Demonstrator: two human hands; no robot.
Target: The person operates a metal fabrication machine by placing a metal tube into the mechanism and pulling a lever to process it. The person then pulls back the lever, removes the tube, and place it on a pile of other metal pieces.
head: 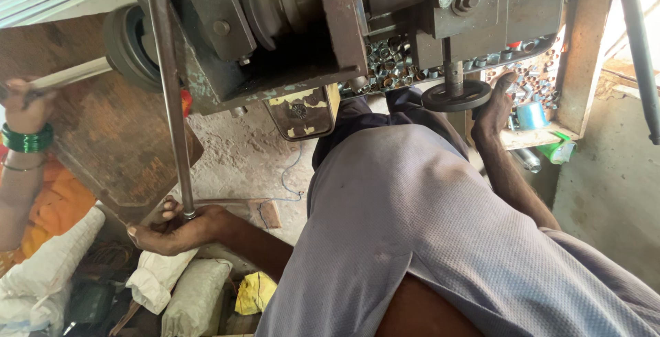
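Gripping the lower end of a long steel lever rod (172,103), the left hand (172,230) is closing around it low down, where the leverage is greatest. The right hand (493,106) is resting its fingers on the small black handwheel (456,95) beneath the machine body (289,27); its closure cannot be told. Cut metal rings (388,58) are lying heaped in the tray along the machine's lower edge. A co-worker's bangled hand (24,106) is holding a pale bar at far left.
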